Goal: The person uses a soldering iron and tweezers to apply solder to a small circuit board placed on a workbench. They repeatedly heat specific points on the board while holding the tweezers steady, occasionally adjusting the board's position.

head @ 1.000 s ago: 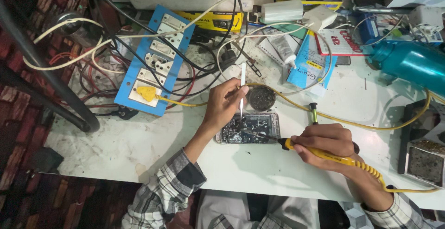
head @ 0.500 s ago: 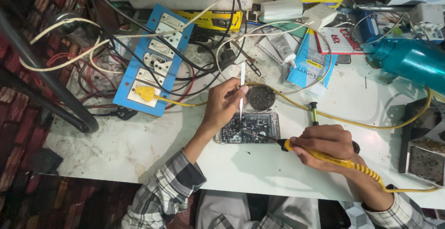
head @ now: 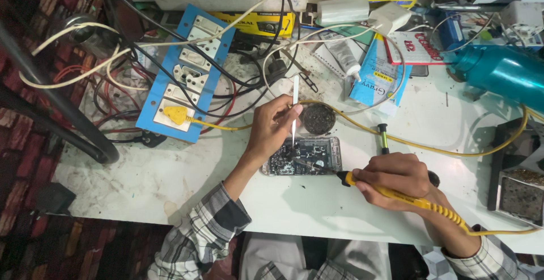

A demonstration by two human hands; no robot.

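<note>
- A stained white worktable [head: 170, 200], cluttered with cables, was set over a dark patterned floor [head: 34, 246].
- A blue socket board [head: 187, 76] was laid at its left.
- An opened phone [head: 303, 156] was placed centrally.
- Tweezers [head: 294, 107] were pinched by the left hand [head: 272, 130].
- A yellow soldering iron [head: 396, 192] was gripped by the right hand [head: 396, 175], its tip touching the phone.

The left hand [head: 273, 130] reaches toward twelve o'clock from a plaid-sleeved forearm, fingers pinched together with the thumb on top (a fine pinch grip), wrist bent slightly. The right hand [head: 396, 177] lies at about four o'clock from it, curled in a pen-style fist, knuckles up, its forearm running off toward five o'clock.
</note>
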